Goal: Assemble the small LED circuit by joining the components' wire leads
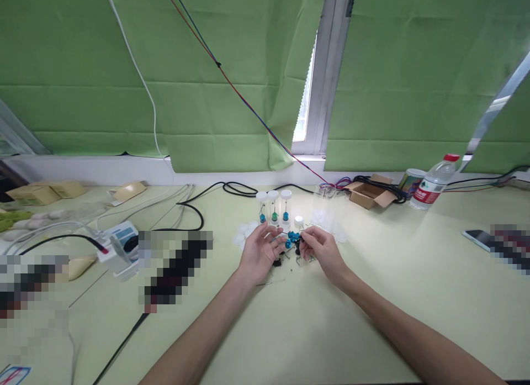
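My left hand (260, 253) is held palm up, fingers apart and slightly curled, beside a cluster of small blue pieces (294, 237). From the other side my right hand (323, 251) closes its thumb and fingertips in a pinch by the same cluster. What sits in that pinch is too small to make out; a dark bit shows at the fingertips. Small black parts (277, 262) and bent metal pins (298, 260) lie on the table below the hands. Just behind stand three clear vials (273, 208) with white caps, holding blue or green pieces with thin stems.
White translucent discs (244, 235) lie by the vials, with a small white-capped container (298, 222) nearby. Farther right are an open cardboard box (371, 193), a water bottle (433, 185) and a phone (478, 240). Black cable (240, 189) runs behind; a power strip (120, 247) is left.
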{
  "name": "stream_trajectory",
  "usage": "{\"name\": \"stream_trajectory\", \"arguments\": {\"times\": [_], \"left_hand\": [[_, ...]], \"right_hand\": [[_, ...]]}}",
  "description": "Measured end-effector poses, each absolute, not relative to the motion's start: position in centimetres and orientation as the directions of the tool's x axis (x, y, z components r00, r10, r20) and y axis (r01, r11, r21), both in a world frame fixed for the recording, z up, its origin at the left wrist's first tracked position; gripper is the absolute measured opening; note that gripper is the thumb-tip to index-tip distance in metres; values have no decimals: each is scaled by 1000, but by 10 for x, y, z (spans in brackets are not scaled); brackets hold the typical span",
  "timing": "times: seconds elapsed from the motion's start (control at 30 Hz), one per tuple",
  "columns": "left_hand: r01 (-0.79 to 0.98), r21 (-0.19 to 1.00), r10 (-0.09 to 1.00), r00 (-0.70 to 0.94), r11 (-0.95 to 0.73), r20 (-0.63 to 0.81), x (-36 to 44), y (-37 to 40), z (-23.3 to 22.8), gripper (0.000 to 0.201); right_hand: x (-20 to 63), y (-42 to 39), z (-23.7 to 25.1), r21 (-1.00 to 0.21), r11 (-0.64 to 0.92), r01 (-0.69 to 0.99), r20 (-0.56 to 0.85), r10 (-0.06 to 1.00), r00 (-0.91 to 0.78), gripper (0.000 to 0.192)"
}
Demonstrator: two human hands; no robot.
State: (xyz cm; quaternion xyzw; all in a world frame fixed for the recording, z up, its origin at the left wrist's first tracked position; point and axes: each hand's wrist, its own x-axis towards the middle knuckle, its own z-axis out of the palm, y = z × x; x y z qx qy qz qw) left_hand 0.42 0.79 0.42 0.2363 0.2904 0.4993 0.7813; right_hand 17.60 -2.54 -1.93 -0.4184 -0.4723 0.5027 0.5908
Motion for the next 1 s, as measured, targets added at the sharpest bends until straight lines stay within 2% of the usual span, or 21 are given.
{"name": "stream_trajectory", "arguments": {"times": [0.43, 1.0], "left_hand": [[-667, 645, 924, 334, 373, -188, 4, 9, 3, 14], [-671, 620, 905, 387, 408, -177, 5, 7, 4, 20]], "right_hand": [[176, -26, -19, -971, 133, -197, 125, 991, 53, 34], [175, -27, -16, -974, 135, -182, 129, 991, 47, 36]]}}
